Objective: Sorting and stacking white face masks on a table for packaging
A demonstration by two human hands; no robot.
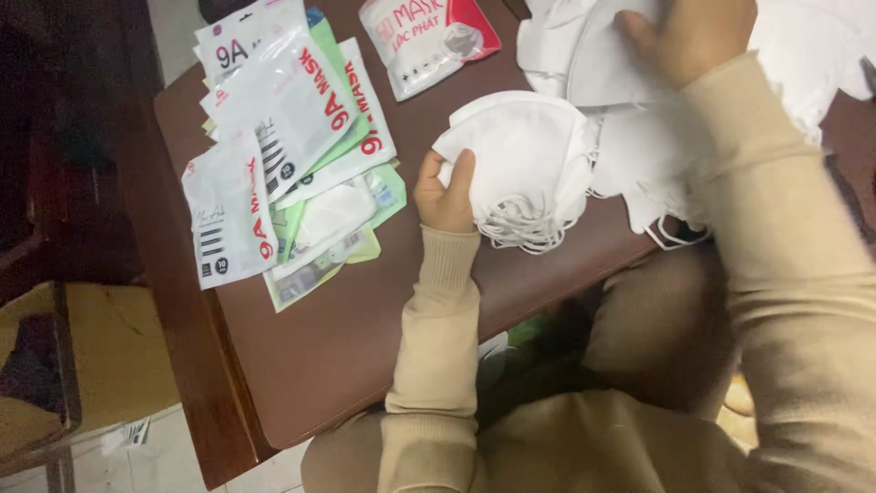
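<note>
Several flat white printed plastic pouches [274, 137] lie overlapped at the left of the dark brown tabletop [347, 338], some showing a white mask inside. Right of them the left hand [445, 194] grips a stack of white cupped fabric masks [520, 160], ear loops dangling. Far right, the right hand [693, 36] clasps one white mask [602, 64] atop a loose white mask heap [803, 64].

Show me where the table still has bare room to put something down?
Bare brown table lies at the near edge, below the packet pile and beside the left hand. A small gap sits between the packets and the mask stack. The far right is crowded with loose masks under the right hand.
</note>
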